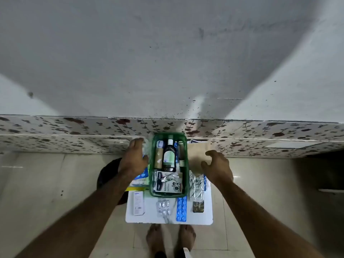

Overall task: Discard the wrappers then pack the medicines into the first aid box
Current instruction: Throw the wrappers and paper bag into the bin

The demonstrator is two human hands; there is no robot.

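A green first aid box (153, 164) stands on a small white table (149, 217). It holds a dark syrup bottle (169, 155), a bandage roll, a plaster pack (168, 185) and a crumpled foil wrapper (172, 178). My left hand (134, 159) reaches past the box's left side, its fingers at a clear plastic wrapper (146, 146); whether it grips the wrapper I cannot tell. My right hand (217, 168) hovers open to the right of the box, over a beige sheet (195, 155). On the table lie a blue blister strip (181, 208), silver blister strips (163, 206), a white carton (138, 202) and foil strips (196, 189).
A dark round bin (109, 174) stands on the tiled floor left of the table, partly under my left arm. A floral-patterned ledge (74, 138) and a grey wall run behind the table. My bare feet (170, 239) are at the table's front edge.
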